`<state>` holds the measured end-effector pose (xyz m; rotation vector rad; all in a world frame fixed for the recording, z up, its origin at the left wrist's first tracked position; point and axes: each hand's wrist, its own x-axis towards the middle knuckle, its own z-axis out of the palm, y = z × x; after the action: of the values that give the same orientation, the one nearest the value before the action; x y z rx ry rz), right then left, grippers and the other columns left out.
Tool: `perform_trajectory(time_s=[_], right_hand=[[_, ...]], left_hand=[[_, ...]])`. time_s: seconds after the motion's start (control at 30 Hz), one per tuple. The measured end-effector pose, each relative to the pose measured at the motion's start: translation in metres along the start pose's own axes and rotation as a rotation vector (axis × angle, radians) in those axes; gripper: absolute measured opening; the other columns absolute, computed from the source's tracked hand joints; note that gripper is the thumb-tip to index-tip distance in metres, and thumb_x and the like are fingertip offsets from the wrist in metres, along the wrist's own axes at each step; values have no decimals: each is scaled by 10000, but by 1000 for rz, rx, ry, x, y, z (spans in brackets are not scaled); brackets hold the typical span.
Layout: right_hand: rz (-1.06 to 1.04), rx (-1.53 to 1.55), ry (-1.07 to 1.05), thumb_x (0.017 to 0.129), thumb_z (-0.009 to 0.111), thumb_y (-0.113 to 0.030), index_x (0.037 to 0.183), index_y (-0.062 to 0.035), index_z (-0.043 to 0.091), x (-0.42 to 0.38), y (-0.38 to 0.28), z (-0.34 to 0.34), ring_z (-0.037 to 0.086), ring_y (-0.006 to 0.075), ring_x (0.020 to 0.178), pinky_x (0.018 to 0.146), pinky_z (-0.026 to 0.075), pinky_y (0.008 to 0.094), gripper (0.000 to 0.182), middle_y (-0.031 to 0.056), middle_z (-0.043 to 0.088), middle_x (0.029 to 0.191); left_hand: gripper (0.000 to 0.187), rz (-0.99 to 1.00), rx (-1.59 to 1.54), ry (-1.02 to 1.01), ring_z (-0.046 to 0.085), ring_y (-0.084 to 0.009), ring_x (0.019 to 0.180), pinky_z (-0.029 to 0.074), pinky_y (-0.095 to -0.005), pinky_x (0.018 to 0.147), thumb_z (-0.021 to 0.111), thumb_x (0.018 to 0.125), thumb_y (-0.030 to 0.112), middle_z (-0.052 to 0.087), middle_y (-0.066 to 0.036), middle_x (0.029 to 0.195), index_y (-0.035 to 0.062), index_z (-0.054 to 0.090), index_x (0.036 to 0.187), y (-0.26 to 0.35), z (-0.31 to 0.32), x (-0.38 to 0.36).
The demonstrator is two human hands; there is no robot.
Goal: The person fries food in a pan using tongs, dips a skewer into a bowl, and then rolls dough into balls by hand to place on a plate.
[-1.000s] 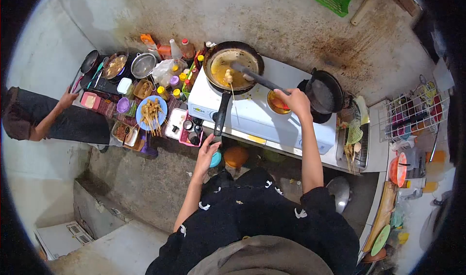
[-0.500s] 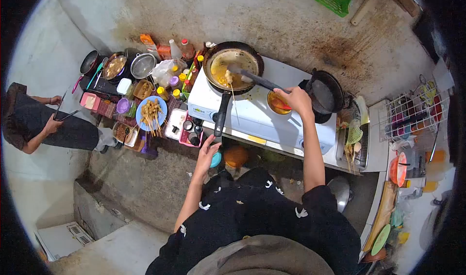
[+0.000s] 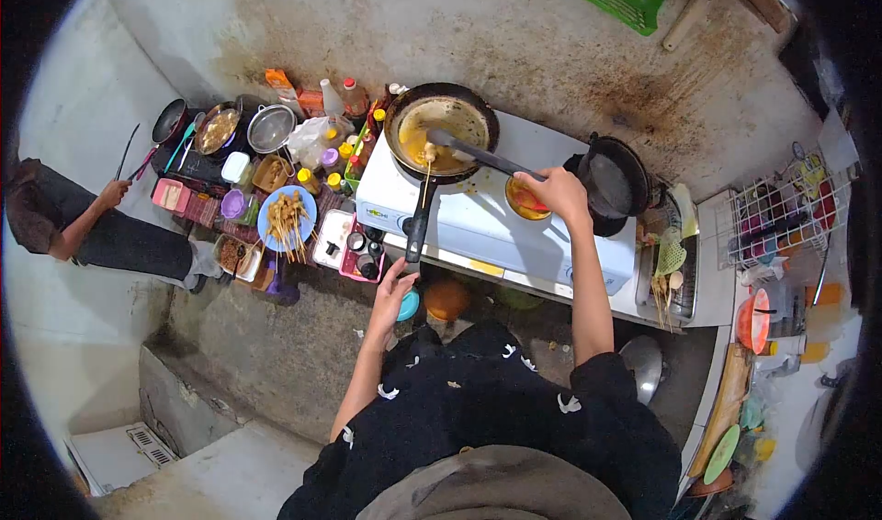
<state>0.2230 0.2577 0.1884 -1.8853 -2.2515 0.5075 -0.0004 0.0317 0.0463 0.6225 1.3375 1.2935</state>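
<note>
My right hand grips a long black spatula, its far end inside the frying pan. Beside that end lies a skewer with a pale, battered-looking lump at its tip. Oil with yellowish bits covers part of the pan's bottom. My left hand has its fingers apart, fingertips right at the end of the black pan handle. Below my right hand, a bowl of orange-yellow liquid sits on the white stove.
A dark wok stands on the stove's right side. Left of the stove are a blue plate of skewers, sauce bottles and a strainer. A co-worker's hand holds a long utensil at far left. More skewers lie over the sink's edge.
The spatula's end and the skewer's tip have shifted slightly left in the pan, and the skewer now lies over the pan handle. The co-worker's visible hand has moved up and outward.
</note>
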Motion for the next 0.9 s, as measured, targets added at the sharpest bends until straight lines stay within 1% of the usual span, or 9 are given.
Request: perform_trajectory(time_s=[0.07,0.2,0.3,0.37,0.47,0.6,0.7,0.8,0.9], right_hand=[[13,91,-120,701,535,-623,865,-114,695,0,-1,-3,625,320,734,685,485,384,558,178,635,733],[60,95,-55,703,534,-620,868,-117,695,-1,1,1,624,322,735,691,483,380,553,176,635,724],[-3,4,4,707,531,-617,868,-122,695,-4,0,0,626,318,725,687,483,378,546,173,632,705],[45,144,-110,710,531,-613,862,-130,698,-4,-1,-4,627,317,721,676,482,374,534,170,633,702],[22,30,-27,712,532,-609,836,-133,702,-4,-1,1,626,315,705,661,482,368,521,160,631,679],[15,146,-109,720,523,-608,801,-120,701,-3,-1,0,626,308,688,644,483,356,526,141,627,649],[57,137,-41,724,513,-612,767,-114,699,-2,1,8,626,301,682,645,481,351,534,124,623,629],[3,34,-11,724,507,-617,761,-117,699,-5,-3,8,626,297,682,654,480,355,537,118,622,625],[19,173,-28,716,510,-625,774,-125,700,-3,0,12,625,307,686,667,479,364,537,123,622,630]], left_hand=[[487,7,-10,-11,498,-196,1102,367,-311,930,471,871,132,361,-127,1328,41,313,1323,-2,-2,1],[486,17,-11,-3,499,-191,1100,369,-307,925,471,872,134,362,-124,1328,43,314,1323,-2,-3,-1],[490,28,-28,-8,502,-182,1096,372,-304,919,475,872,142,372,-120,1321,40,312,1323,-2,-2,1],[493,13,-15,-11,504,-176,1092,374,-302,917,477,873,147,380,-115,1314,35,310,1323,-4,-3,2],[496,17,5,-15,505,-174,1088,377,-301,914,480,874,155,391,-115,1305,28,308,1322,-2,-1,1],[494,14,-11,-19,504,-177,1089,377,-301,916,480,876,158,393,-117,1304,30,309,1322,-1,-2,1],[493,3,4,-29,501,-180,1095,372,-304,926,480,878,164,403,-119,1297,30,311,1321,1,-3,-3],[490,32,0,-40,496,-183,1102,365,-308,938,480,879,167,415,-118,1289,33,314,1321,-2,-5,0],[473,2,-11,-14,490,-166,1114,367,-272,910,469,869,140,394,-75,1317,55,340,1316,0,-3,-4]])
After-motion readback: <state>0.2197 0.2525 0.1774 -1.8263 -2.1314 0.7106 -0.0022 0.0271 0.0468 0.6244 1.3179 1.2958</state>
